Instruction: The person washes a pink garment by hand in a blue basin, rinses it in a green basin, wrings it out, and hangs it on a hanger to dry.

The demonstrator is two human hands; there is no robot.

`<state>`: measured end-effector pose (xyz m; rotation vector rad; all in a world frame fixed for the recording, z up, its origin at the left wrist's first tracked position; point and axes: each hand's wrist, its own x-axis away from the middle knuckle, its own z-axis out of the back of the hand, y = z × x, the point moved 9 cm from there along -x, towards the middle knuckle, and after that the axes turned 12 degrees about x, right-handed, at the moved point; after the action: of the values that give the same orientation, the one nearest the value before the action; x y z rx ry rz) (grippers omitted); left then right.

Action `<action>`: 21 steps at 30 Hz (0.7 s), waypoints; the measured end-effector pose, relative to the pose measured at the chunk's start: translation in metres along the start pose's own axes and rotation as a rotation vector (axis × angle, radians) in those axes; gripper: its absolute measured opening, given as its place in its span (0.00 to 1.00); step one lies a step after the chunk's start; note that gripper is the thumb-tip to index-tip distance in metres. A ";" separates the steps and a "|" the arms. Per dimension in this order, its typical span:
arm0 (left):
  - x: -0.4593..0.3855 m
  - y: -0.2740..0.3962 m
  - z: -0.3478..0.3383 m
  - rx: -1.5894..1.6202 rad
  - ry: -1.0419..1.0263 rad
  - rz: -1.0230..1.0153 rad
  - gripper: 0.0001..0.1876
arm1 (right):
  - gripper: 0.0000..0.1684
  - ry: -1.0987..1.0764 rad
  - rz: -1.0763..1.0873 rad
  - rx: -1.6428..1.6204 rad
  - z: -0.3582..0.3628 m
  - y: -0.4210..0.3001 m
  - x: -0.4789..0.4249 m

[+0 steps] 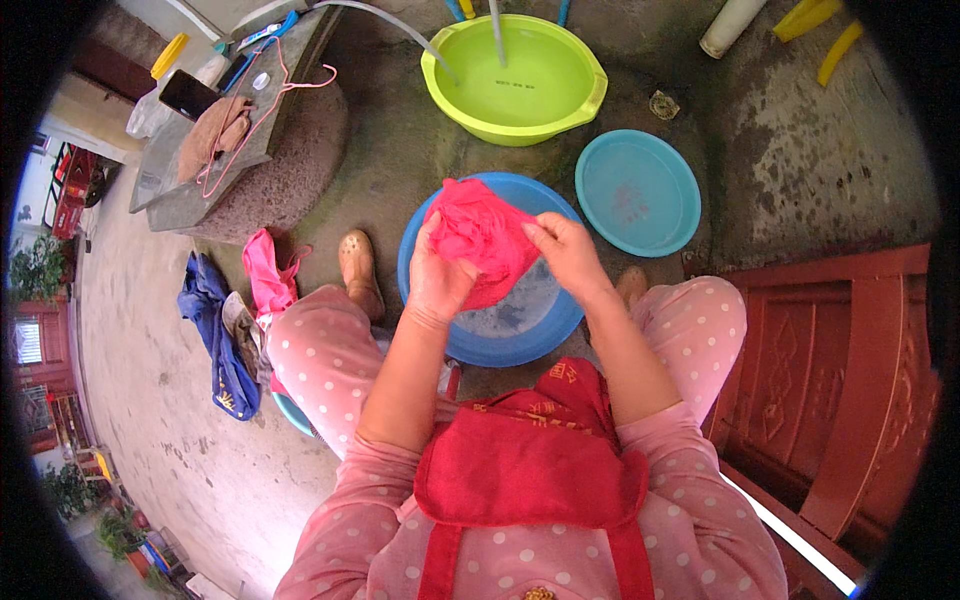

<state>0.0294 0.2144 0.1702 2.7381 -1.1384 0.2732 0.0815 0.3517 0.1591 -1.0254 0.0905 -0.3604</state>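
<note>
A bunched wet-looking red cloth (487, 232) is held over a blue plastic basin (517, 349) that stands between my feet. My left hand (442, 277) grips the cloth's left and lower side, with the thumb and fingers around its folds. On the other side, my right hand (568, 251) pinches its edge between thumb and fingers. Cloudy, sudsy water (517, 311) shows in the basin below. The cloth hides the basin's middle, and I cannot tell whether its lower end touches the water.
Ahead is a lime-green basin (517, 131) of water with a hose (405, 30) in it. A round teal basin (637, 244) sits at right. Garments (225, 337) lie at left. A stone slab (255, 161) bears a pink hanger (289, 86). A red wooden door (795, 375) stands at right.
</note>
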 end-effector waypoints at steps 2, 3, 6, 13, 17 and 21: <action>-0.004 0.011 0.014 -0.003 0.021 -0.037 0.24 | 0.12 0.203 0.032 0.163 0.023 0.005 -0.002; -0.006 0.013 0.018 -0.003 0.029 -0.047 0.24 | 0.12 0.258 -0.012 0.022 0.030 0.023 -0.007; -0.004 0.002 0.014 0.026 0.069 -0.007 0.23 | 0.12 0.221 -0.209 -0.597 0.021 0.059 -0.013; 0.004 -0.040 -0.022 0.147 -0.038 0.227 0.32 | 0.13 0.057 -0.280 -0.916 -0.017 0.044 -0.002; 0.002 -0.041 -0.011 0.157 0.015 0.238 0.37 | 0.19 0.027 -0.354 -0.949 -0.021 0.027 0.004; -0.001 -0.024 -0.012 0.198 0.004 0.160 0.36 | 0.26 -0.280 -0.169 -0.884 -0.035 -0.015 0.017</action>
<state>0.0445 0.2343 0.1795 2.8137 -1.4023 0.4341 0.0850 0.3102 0.1553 -1.9565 -0.1038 -0.3272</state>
